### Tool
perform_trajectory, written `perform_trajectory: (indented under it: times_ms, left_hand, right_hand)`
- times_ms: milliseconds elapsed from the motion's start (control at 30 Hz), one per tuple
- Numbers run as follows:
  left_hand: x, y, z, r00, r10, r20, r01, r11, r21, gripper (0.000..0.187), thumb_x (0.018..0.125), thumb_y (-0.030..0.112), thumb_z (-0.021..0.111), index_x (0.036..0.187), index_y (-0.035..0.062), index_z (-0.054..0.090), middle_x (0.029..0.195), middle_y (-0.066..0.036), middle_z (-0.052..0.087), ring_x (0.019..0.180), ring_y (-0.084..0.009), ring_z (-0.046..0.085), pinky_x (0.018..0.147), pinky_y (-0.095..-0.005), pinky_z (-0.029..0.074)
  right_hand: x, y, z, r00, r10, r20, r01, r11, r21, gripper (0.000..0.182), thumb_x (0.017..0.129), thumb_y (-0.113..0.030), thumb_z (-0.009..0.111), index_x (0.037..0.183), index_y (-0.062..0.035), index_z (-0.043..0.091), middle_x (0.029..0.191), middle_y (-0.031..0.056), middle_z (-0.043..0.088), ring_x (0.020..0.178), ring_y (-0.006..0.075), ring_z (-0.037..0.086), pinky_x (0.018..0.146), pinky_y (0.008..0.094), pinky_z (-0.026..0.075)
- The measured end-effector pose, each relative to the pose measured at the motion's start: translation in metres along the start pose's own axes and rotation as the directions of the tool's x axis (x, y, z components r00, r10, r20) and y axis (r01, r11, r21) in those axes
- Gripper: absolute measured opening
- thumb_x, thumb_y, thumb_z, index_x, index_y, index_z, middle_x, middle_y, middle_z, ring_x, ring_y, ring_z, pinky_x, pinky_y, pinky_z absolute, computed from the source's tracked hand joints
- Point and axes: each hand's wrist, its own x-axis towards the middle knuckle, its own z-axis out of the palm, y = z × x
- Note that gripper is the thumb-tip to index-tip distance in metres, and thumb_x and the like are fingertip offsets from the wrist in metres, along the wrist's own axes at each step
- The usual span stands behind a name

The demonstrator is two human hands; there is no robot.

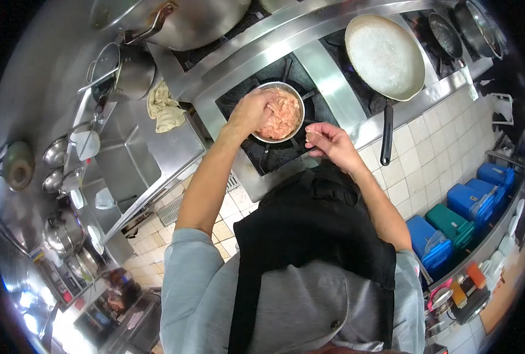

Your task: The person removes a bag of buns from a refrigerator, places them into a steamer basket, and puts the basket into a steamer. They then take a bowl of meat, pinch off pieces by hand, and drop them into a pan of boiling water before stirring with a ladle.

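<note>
A round metal bowl (302,112) stands on the black stove grate, filled with pink raw minced meat (283,115). My left hand (252,112) reaches over the bowl's left rim, its curled fingers closed at the meat, fingertips partly hidden. Just right of the bowl, apart from it, my right hand (333,146) is held with thumb and fingers pinched together. Something small and pinkish seems to be between those fingertips, too small to name for sure.
A large pale frying pan (385,58) sits on the burner to the right, its black handle (387,135) jutting over the floor. Left are a steel sink (129,150) and a crumpled cloth (165,108). Big pots (200,23) stand behind; blue bins (470,200) line the right.
</note>
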Motion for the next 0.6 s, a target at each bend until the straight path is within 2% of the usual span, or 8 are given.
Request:
perform_trajectory:
  times_ms: [67, 200, 267, 300, 367, 500, 567, 600]
  left_hand:
    - [0.004, 0.007, -0.012, 0.957, -0.214, 0.197, 0.232, 0.97, -0.072, 0.039, 0.082, 0.002, 0.062, 0.12, 0.006, 0.066, 0.101, -0.016, 0.071, 0.09, -0.0288, 0.069, 0.082, -0.0349, 0.054]
    - [-0.004, -0.008, -0.014, 0.938, -0.318, 0.139, 0.345, 0.902, -0.259, 0.03, 0.083, 0.001, 0.062, 0.113, 0.0024, 0.068, 0.08, -0.009, 0.07, 0.073, -0.0195, 0.067, 0.071, -0.0315, 0.054]
    - [-0.001, -0.013, -0.022, 0.8, -0.348, 0.489, 0.598, 0.519, -0.61, 0.022, 0.086, 0.003, 0.062, 0.107, -0.0004, 0.068, 0.081, -0.004, 0.066, 0.073, -0.0114, 0.062, 0.069, -0.0267, 0.052]
    - [-0.004, -0.011, -0.024, 0.801, -0.346, 0.489, 0.598, 0.516, -0.614, 0.022, 0.086, 0.003, 0.062, 0.107, -0.0004, 0.068, 0.081, -0.004, 0.066, 0.073, -0.0114, 0.062, 0.069, -0.0267, 0.052]
    - [-0.013, -0.005, -0.032, 0.797, -0.306, 0.521, 0.577, 0.128, -0.807, 0.021, 0.087, 0.003, 0.061, 0.107, -0.0008, 0.067, 0.086, -0.004, 0.064, 0.074, -0.0094, 0.059, 0.069, -0.0237, 0.05]
    - [-0.025, -0.021, -0.002, 0.815, -0.443, 0.374, 0.52, 0.272, -0.81, 0.025, 0.087, 0.003, 0.061, 0.111, 0.0003, 0.065, 0.092, -0.005, 0.066, 0.079, -0.01, 0.06, 0.071, -0.0246, 0.051]
    - [-0.028, -0.012, 0.014, 0.874, -0.46, -0.156, 0.295, 0.758, -0.581, 0.028, 0.087, 0.004, 0.062, 0.115, 0.0032, 0.064, 0.096, -0.004, 0.067, 0.08, -0.0109, 0.061, 0.073, -0.0264, 0.053]
    - [-0.031, -0.004, 0.021, 0.879, -0.432, -0.202, 0.245, 0.772, -0.586, 0.03, 0.087, 0.006, 0.061, 0.117, 0.006, 0.064, 0.102, -0.006, 0.069, 0.085, -0.0127, 0.064, 0.077, -0.0272, 0.053]
  right_hand:
    - [-0.001, 0.001, 0.003, 1.0, -0.018, -0.023, 0.018, 1.0, -0.004, 0.03, 0.097, -0.019, 0.064, 0.121, -0.0017, 0.06, 0.103, 0.0029, 0.065, 0.091, 0.013, 0.065, 0.076, 0.0277, 0.057]
    - [-0.004, 0.0, 0.004, 0.995, -0.006, -0.104, 0.006, 1.0, -0.002, 0.03, 0.098, -0.02, 0.064, 0.121, -0.0017, 0.06, 0.103, 0.0029, 0.065, 0.09, 0.0124, 0.065, 0.076, 0.0273, 0.057]
    - [-0.002, 0.004, 0.003, 0.995, -0.017, -0.102, 0.016, 1.0, -0.018, 0.031, 0.098, -0.021, 0.064, 0.122, -0.002, 0.06, 0.103, 0.003, 0.065, 0.09, 0.0124, 0.065, 0.076, 0.0272, 0.057]
    - [-0.002, 0.003, 0.005, 0.995, -0.015, -0.103, 0.013, 1.0, -0.022, 0.031, 0.098, -0.021, 0.064, 0.122, -0.002, 0.06, 0.103, 0.003, 0.065, 0.09, 0.0124, 0.065, 0.076, 0.0272, 0.057]
    - [-0.001, -0.002, 0.013, 0.994, -0.01, -0.106, 0.004, 0.999, -0.054, 0.031, 0.098, -0.021, 0.064, 0.122, -0.0023, 0.059, 0.103, 0.0031, 0.065, 0.09, 0.0122, 0.065, 0.075, 0.0269, 0.057]
    - [0.013, -0.009, 0.02, 0.996, -0.068, -0.056, 0.065, 0.996, -0.066, 0.031, 0.098, -0.021, 0.063, 0.122, -0.0025, 0.059, 0.103, 0.0032, 0.065, 0.09, 0.0117, 0.065, 0.075, 0.0269, 0.057]
    - [0.017, -0.015, 0.024, 0.988, -0.152, -0.037, 0.147, 0.984, -0.104, 0.037, 0.098, -0.03, 0.064, 0.123, -0.0021, 0.06, 0.104, 0.0019, 0.065, 0.092, 0.01, 0.064, 0.075, 0.0257, 0.057]
    - [0.02, -0.015, 0.022, 0.989, -0.141, -0.042, 0.136, 0.984, -0.112, 0.037, 0.098, -0.029, 0.063, 0.123, -0.0026, 0.06, 0.105, 0.0022, 0.065, 0.093, 0.01, 0.063, 0.075, 0.0257, 0.057]
